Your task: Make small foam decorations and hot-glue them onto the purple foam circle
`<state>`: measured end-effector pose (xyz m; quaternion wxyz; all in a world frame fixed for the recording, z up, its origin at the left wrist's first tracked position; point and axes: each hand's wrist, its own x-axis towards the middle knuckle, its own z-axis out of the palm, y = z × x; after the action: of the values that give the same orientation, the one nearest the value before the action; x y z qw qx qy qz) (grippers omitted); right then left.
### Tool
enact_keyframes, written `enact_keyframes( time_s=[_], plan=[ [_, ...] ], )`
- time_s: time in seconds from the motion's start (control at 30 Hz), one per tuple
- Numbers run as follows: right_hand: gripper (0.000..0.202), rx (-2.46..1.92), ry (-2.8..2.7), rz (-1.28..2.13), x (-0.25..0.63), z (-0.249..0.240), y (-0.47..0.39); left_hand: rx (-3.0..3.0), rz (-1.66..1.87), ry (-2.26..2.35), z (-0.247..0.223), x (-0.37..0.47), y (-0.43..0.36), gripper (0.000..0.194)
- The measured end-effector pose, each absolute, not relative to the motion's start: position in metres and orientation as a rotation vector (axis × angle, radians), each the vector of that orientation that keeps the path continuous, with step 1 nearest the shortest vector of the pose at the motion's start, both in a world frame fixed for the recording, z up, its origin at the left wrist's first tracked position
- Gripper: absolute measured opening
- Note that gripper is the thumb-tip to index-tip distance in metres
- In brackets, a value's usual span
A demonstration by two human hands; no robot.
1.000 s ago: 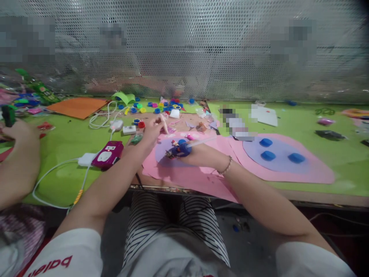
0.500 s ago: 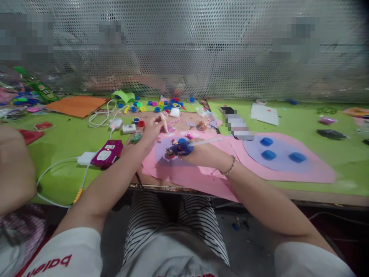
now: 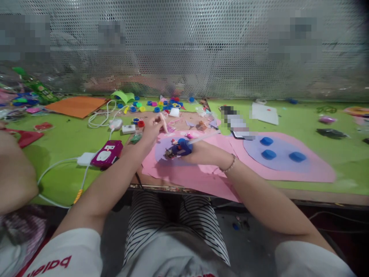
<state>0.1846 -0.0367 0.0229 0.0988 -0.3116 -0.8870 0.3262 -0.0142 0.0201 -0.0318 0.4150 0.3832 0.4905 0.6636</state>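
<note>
My right hand [image 3: 201,153] is wrapped round a blue hot glue gun [image 3: 186,147]. From its back end a translucent glue stick [image 3: 205,136] points up and to the right. The gun's dark, messy front faces left, over a lilac paper shape [image 3: 160,148] on pink paper [image 3: 173,175]. Blue and bright pink bits lie partly hidden beside the gun. My left hand [image 3: 152,129] hovers at the paper's far left edge, fingers bent and apart, one pointing down; nothing shows in it.
To the right, several blue bottle caps [image 3: 268,154] sit on another lilac shape. A phone [image 3: 238,125] lies behind. Coloured caps [image 3: 173,104] are scattered at the back. Left stand a purple power socket [image 3: 108,154] with white cables and another person's arm [image 3: 17,173].
The glue gun and my right hand have shifted very slightly. My left hand stays nearly still. The other person's arm at the left has moved a little.
</note>
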Motion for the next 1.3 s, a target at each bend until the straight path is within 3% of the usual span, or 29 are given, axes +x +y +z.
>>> enact_keyframes(
  time_s=[0.17, 0.33, 0.43, 0.67, 0.9, 1.3],
  plan=[
    [0.015, -1.17, -2.428, 1.275, 0.191, 0.03, -0.029, 0.938, 1.657, 1.216, -0.029, -0.014, 0.018, 0.006],
    [0.009, -0.99, -2.0, 1.753, 0.201, 0.03, -0.013, 0.916, 1.649, 1.133, -0.027, -0.013, 0.016, 0.008],
    [0.01, -0.948, -1.74, 1.827, 0.205, 0.027, -0.002, 0.826, 1.643, 1.127, -0.023, -0.012, 0.013, 0.011],
    [0.015, -1.014, -1.565, 1.526, 0.217, 0.033, 0.017, 0.758, 1.633, 1.156, -0.014, -0.009, 0.007, 0.012],
    [0.015, -1.332, -1.961, 0.601, 0.225, 0.026, 0.027, 0.828, 1.629, 1.118, -0.019, -0.01, 0.008, 0.012],
    [0.037, -1.246, -1.676, 0.793, 0.247, 0.045, 0.014, 0.813, 1.631, 1.11, -0.022, -0.01, 0.009, 0.011]
  ],
)
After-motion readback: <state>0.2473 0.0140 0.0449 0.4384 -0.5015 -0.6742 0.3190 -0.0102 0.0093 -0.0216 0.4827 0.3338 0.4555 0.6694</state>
